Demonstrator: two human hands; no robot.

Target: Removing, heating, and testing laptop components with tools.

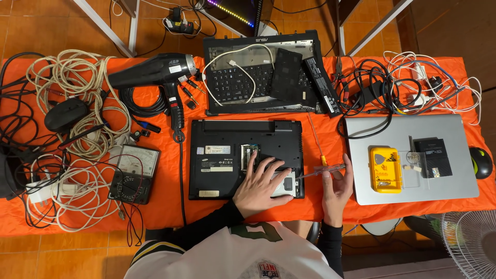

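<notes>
A black laptop (227,155) lies upside down on the orange cloth in front of me, with an open compartment on its right side. My left hand (261,186) rests flat on the laptop's lower right part, fingers spread over a silver drive (287,183) in the bay. My right hand (337,186) holds a clear-handled screwdriver (320,170) just right of the laptop, its tip pointing toward the bay's edge. A thin orange-handled screwdriver (316,142) lies beside the laptop's right edge.
Behind sits an opened black laptop (258,77) with loose panels and a white cable. A hair dryer (155,70), coiled cables (72,77) and an analogue multimeter (134,173) lie left. Right: a silver laptop (460,155) carrying a yellow tool case (385,170), a mouse (480,163), tangled cables (413,82).
</notes>
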